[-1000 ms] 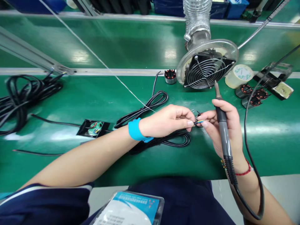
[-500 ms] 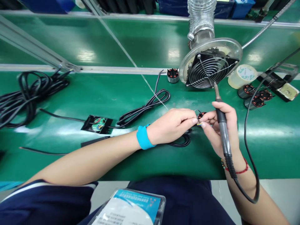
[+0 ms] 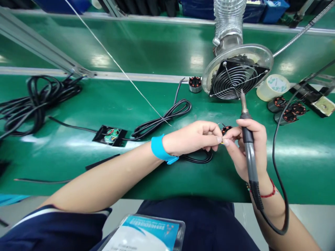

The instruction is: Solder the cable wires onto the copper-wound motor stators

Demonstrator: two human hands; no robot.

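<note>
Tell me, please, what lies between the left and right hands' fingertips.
In the head view, thin wiring with yellow showing lies between the left hand and the right hand.

Left fingers [image 3: 212,140] pinch wires [image 3: 222,142]; right fingers [image 3: 251,123] hold soldering iron [image 3: 250,153].

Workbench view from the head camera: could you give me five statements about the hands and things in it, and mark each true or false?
1. The right hand holds a soldering iron. True.
2. Its metal tip points back toward the wearer. False: it points away from the wearer.
3. The blue wristband is worn on the right arm. False: it is on the left arm.
4. Three copper-wound stators stand to the right of the fan. True.
5. The small black box is closed. False: it is open, showing a green circuit board.
</note>
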